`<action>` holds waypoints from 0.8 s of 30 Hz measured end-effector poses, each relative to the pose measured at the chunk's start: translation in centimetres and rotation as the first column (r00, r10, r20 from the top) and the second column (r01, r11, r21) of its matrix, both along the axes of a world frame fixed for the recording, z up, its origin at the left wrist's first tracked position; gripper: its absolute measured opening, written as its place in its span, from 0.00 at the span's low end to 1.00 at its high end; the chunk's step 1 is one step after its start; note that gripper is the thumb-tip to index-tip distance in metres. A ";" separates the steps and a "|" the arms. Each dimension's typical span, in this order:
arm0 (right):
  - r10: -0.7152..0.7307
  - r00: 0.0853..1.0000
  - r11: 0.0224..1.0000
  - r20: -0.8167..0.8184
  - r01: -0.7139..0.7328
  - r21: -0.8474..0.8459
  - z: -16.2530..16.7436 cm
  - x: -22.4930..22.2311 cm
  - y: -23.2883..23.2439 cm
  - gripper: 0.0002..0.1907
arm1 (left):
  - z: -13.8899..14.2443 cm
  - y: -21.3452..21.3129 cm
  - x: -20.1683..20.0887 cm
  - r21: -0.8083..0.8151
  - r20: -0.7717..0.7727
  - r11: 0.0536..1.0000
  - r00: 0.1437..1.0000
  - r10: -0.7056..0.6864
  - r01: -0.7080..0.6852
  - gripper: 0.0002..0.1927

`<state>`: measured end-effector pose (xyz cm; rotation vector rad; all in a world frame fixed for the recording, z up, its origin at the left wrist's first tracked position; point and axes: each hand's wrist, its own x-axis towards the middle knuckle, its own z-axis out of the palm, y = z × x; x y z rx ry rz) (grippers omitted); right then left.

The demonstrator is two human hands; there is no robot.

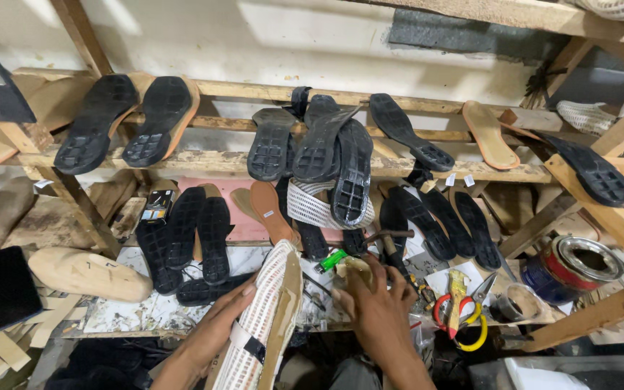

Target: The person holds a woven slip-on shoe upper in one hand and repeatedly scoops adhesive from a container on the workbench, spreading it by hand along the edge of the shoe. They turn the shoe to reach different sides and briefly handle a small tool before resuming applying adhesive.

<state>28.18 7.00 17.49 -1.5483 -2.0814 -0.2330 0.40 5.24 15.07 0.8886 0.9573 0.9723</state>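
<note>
My left hand (218, 326) grips the side of a sandal (263, 318) with a white woven upper and a tan insole, held upright at the bottom centre. My right hand (377, 303) rests on the cluttered workbench (139, 312), fingers closed over a small pale round object (348, 269) that I cannot identify. A green lighter (331, 261) lies just left of that hand. A hammer (388, 242) lies just behind it.
Black rubber soles (189, 231) and tan insoles (272, 209) lean on wooden racks (204, 160) behind the bench. A wooden shoe last (88, 274) lies left, near a black pad (0, 287). Red and yellow pliers (460, 312), a tape roll (514, 302) and a metal tin (575, 263) sit right.
</note>
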 end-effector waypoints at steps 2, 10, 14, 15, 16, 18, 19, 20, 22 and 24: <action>-0.020 0.993 0.987 0.119 0.038 -0.154 -0.4 0.7 0.3 0.19 | 0.2 0.1 0.2 -0.100 -0.066 0.995 0.998 -0.010 0.003 0.32; -0.163 0.983 0.908 -0.084 0.117 -0.402 -0.8 1.3 -1.4 0.21 | 1.2 0.1 1.0 -0.049 -0.196 0.995 0.976 -0.098 0.090 0.32; 0.108 0.637 0.871 -0.763 -0.430 -0.236 -0.3 -0.3 -2.5 0.19 | 1.2 0.1 1.3 0.000 -0.127 0.988 0.980 -0.154 0.155 0.31; 0.144 0.538 0.827 -0.831 -0.527 -0.198 -0.3 -0.8 -2.9 0.24 | 1.1 0.1 1.4 0.005 -0.096 0.985 0.980 -0.173 0.174 0.30; 0.216 0.672 0.861 -0.709 -0.474 -0.187 -0.3 -1.3 -3.1 0.29 | 1.0 0.1 1.4 0.025 -0.120 0.983 0.976 -0.180 0.185 0.30; 0.309 0.870 0.914 -0.384 -0.383 -0.132 -0.2 -1.9 -3.6 0.40 | 0.9 0.0 1.4 0.067 -0.166 0.978 0.968 -0.186 0.199 0.30; 0.307 0.897 0.939 -0.317 -0.340 -0.053 -0.2 -2.1 -3.7 0.40 | 0.9 0.0 1.3 0.058 -0.115 0.979 0.975 -0.189 0.196 0.30; 0.297 0.921 0.954 -0.251 -0.299 0.030 -0.2 -2.2 -3.7 0.40 | 0.8 -0.1 1.2 0.050 -0.063 0.980 0.980 -0.190 0.193 0.31; 0.264 0.945 0.963 -0.193 -0.246 0.112 -0.1 -2.4 -3.4 0.40 | 0.8 -0.2 1.0 0.049 0.008 0.979 0.980 -0.200 0.199 0.31; 0.214 0.953 0.976 -0.213 -0.199 0.087 -0.1 -2.5 -3.2 0.39 | 0.8 -0.3 0.9 0.049 0.044 0.971 0.971 -0.236 0.234 0.31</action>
